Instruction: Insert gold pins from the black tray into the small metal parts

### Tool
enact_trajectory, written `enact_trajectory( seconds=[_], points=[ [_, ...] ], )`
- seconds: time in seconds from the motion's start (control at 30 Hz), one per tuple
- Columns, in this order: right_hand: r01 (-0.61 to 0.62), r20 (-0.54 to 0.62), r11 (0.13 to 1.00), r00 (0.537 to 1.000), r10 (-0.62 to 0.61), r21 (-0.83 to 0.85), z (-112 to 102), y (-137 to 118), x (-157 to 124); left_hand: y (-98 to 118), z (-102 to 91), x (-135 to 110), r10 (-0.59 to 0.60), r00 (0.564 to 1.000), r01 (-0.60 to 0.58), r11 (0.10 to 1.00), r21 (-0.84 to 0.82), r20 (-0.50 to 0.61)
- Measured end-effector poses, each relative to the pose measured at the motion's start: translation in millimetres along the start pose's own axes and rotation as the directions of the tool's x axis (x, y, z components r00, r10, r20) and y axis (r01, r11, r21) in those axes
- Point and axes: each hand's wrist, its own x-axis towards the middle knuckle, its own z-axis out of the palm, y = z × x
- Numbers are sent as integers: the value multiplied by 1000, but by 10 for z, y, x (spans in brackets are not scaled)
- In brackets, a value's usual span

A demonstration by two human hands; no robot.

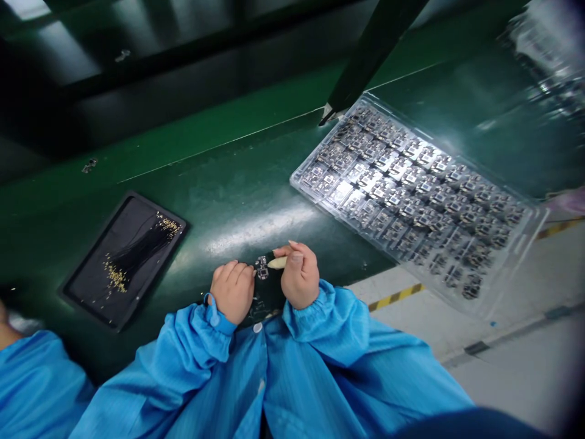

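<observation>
A small circuit board (262, 268) lies at the front of the green bench, between my two hands. My left hand (232, 291) is closed, its fingertips at the board's left edge; its thumb is hidden. A blue wrist strap (219, 318) circles that wrist. Pinched in my right hand (301, 277) is a cream-coloured, pointed stick-like tool (277, 263), its tip directed left at the board's right edge. Whether the tip touches the board I cannot tell.
A clear compartment tray (418, 198) of many circuit boards juts past the bench (247, 177) edge at right. At left, a black tray (95, 268) holds thin black wires with gold-coloured ends. A dark post (365, 58) rises behind. Another person's blue sleeve (36, 384) is at lower left.
</observation>
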Motion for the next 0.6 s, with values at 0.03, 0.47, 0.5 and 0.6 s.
enact_trajectory(
  seconds=[0.03,0.47,0.5,0.6],
  points=[
    [4,-6,1000,1000,-3,10,1,-4,3,1,-1,2,1,1000,-1,1000,3,1],
    [111,-6,991,994,-111,74,7,79,-4,-7,-5,7,31,1000,-31,999,24,3],
    [118,-1,991,993,-118,68,5,78,-4,-7,-6,9,31,1000,-31,999,23,4],
    [141,9,989,990,-142,41,1,71,-3,-5,-7,12,33,999,-33,999,23,6]
  ],
)
